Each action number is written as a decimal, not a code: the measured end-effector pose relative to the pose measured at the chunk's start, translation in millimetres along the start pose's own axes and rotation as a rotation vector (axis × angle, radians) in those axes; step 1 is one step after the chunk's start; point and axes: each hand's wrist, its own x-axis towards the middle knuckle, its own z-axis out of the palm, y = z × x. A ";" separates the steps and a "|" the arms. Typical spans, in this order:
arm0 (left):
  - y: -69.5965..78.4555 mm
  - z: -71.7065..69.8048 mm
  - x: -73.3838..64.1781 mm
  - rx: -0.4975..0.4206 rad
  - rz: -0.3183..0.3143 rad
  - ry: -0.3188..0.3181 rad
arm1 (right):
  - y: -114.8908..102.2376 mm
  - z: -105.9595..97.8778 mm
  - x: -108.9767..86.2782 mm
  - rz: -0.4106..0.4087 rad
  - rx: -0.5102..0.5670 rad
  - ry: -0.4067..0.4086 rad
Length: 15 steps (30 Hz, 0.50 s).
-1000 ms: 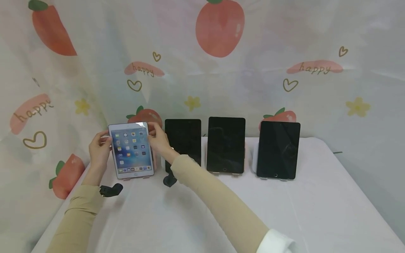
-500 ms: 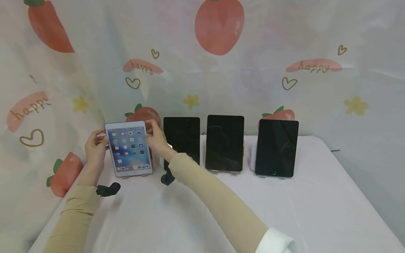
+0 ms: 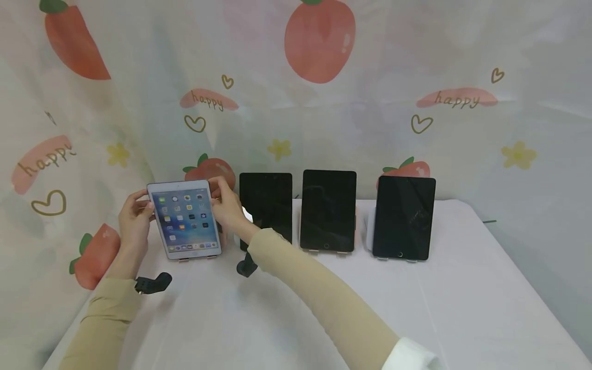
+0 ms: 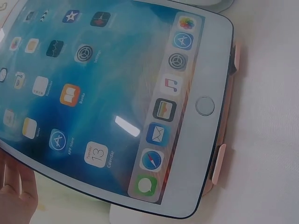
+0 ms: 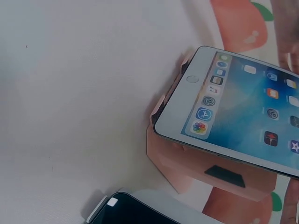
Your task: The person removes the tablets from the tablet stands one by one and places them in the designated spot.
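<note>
Apps [image 4: 70, 95] show in bright colors on a white tablet [image 3: 187, 221], and the tablet is right between the two hands. The left hand [image 3: 133, 221] holds its left side, up high, with the thumb by the front edge and the fingers bent toward the back. The right hand [image 3: 228, 206] pinches the other side, close to the top corner. Both hands have curled fingers, and both hold just this one tablet. It slants, with its top tipped over to the left. Its bottom edge is just behind two little hooks of a pink stand [image 5: 191, 158]. One dark tablet [image 3: 270, 200] stands just beside the right hand, partly hidden by the right sleeve [image 3: 314, 288]. Two more dark tablets [image 3: 328, 210] stand farther right. A white cloth [image 3: 462, 308] lies under the stand.
</note>
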 end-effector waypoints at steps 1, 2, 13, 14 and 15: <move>0.9 -0.9 -0.9 -0.005 0.008 0.000 | -0.4 0.0 -0.5 -0.013 0.001 0.001; 2.0 -2.0 -1.9 0.000 0.011 -0.001 | -0.9 -0.1 -1.0 -0.027 0.001 0.001; 13.8 -9.9 -11.9 0.005 -0.020 -0.016 | -9.2 -8.5 -11.9 -0.086 0.016 -0.028; 14.3 -10.2 -12.7 0.001 -0.018 -0.019 | -10.2 -9.7 -13.3 -0.089 0.017 -0.029; 14.8 -10.6 -13.5 -0.003 -0.017 -0.023 | -10.9 -10.9 -14.7 -0.093 0.020 -0.030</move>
